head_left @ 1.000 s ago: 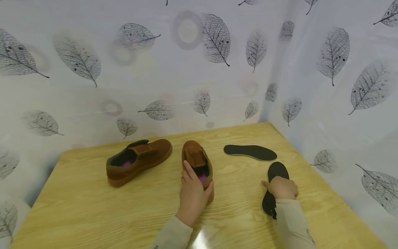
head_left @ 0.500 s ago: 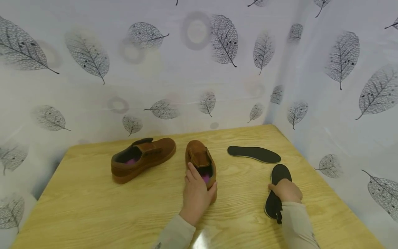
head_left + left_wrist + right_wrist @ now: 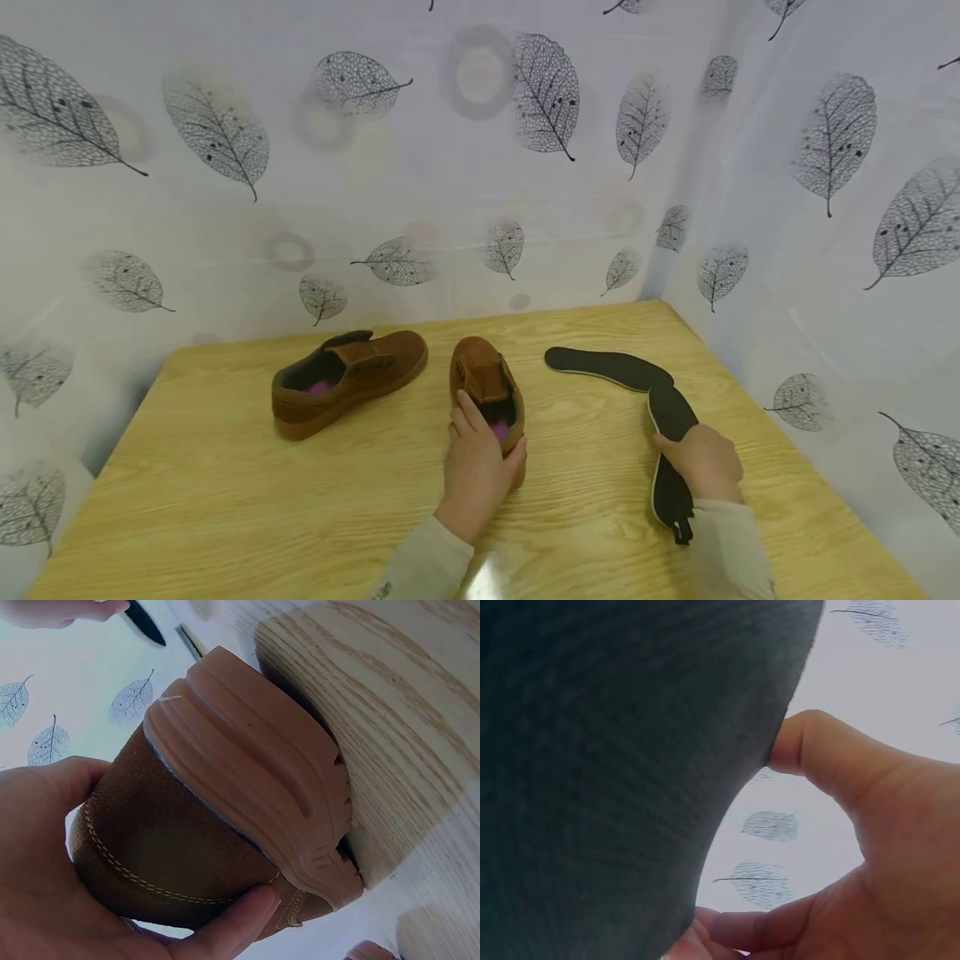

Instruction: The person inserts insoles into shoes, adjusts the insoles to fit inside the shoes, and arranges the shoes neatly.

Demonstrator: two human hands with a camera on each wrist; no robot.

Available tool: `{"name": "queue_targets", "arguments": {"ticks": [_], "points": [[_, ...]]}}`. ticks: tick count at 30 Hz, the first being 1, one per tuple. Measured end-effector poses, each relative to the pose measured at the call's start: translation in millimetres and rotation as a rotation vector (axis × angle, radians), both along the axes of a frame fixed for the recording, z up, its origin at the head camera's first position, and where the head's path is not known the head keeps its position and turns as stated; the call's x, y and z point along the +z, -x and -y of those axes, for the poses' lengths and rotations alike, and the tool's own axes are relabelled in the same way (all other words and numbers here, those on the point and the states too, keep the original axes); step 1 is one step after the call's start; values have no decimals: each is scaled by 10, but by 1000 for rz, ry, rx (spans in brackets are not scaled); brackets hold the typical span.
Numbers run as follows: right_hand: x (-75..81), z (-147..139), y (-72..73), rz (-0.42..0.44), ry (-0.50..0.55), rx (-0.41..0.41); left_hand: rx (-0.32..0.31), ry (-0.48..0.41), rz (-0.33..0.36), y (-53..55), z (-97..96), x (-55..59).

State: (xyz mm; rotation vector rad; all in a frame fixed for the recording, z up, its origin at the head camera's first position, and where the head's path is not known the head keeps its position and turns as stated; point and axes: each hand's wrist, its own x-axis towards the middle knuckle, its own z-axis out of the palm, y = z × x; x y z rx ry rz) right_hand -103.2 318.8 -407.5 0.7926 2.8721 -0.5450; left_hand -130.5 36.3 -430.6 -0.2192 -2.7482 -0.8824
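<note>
My left hand (image 3: 474,468) grips the heel end of a brown suede shoe (image 3: 482,375) on the table, toe pointing away. In the left wrist view the thumb and fingers lie around the shoe's heel (image 3: 165,840), above a tan rubber sole. My right hand (image 3: 707,460) holds a black insole (image 3: 671,498) by its edges near the middle; a small dark tab hangs at its near end. In the right wrist view this insole (image 3: 630,765) fills the left side, with thumb and fingers on its edge. Its far tip overlaps the end of a second black insole (image 3: 600,363) lying flat.
A matching brown shoe (image 3: 363,375) stands to the left, toe pointing right. Purple shows inside both shoes. The wooden table (image 3: 300,508) ends at a leaf-printed curtain (image 3: 420,183) along the back and right.
My right hand has lifted and tilted the insole, and its far tip now overlaps the other insole. The left hand keeps its hold on the shoe. The head view has shifted slightly.
</note>
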Motion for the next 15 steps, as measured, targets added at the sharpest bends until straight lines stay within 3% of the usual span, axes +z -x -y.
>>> {"name": "queue_targets", "arguments": {"ticks": [7, 15], "points": [[165, 205, -48, -79, -5, 19, 1, 6, -7, -3, 8, 2], [219, 546, -58, -221, -7, 123, 2, 7, -23, 0, -5, -4]]}}
